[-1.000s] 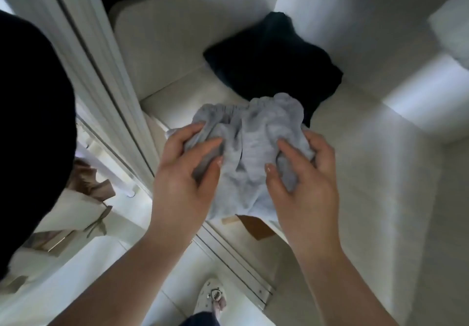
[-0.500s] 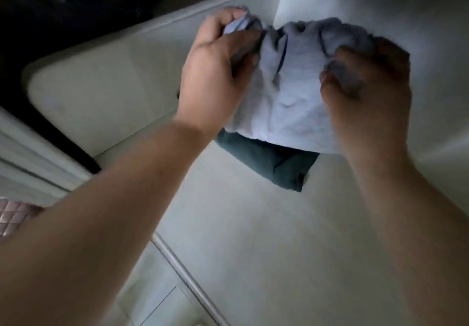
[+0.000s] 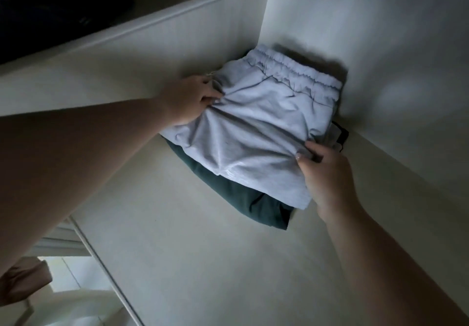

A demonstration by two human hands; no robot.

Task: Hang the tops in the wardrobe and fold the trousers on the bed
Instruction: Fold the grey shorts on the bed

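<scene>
Change: half a second ago the folded grey trousers [image 3: 256, 125] were lifted clear between both hands in front of the wardrobe's back wall; they are now down flat on the folded dark green garment [image 3: 241, 198], which was partly hidden behind them.
Trousers: on a pale wardrobe shelf [image 3: 177, 262], in its far right corner, elastic waistband toward the back wall.
Left hand [image 3: 187, 102]: fingers closed, pinching a bunched fold at the trousers' left edge.
Right hand [image 3: 327, 176]: thumb and fingers closed on the fabric at the near right edge.
Beneath: the green garment sticks out at the near side; a dark strip of another item shows at the right.
Surroundings: a white upright panel [image 3: 177, 28] stands left of the stack, touching nothing; the shelf's near half lies bare.
</scene>
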